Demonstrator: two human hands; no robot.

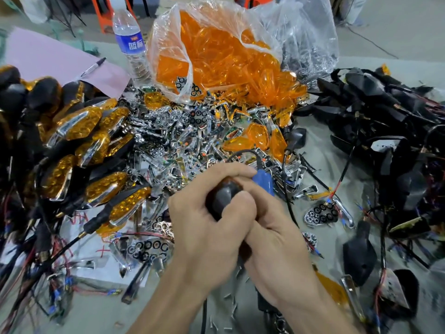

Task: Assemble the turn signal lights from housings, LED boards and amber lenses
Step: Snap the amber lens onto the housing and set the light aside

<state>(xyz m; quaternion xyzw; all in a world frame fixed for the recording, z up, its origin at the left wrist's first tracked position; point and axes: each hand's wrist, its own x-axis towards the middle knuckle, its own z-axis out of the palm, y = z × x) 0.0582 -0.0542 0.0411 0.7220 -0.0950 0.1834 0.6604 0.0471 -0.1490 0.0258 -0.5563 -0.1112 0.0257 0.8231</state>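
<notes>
Gripping the black housing, fingers of left hand and right hand curl round it.

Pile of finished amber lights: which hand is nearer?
Left. The left hand is just right of the pile; the right hand, gripping the same black housing, is farther right.

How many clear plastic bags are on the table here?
2. One bag, full of amber lenses, sits at top centre; the second bag is beside it on the right, contents unclear. More may be buried out of sight.
</notes>
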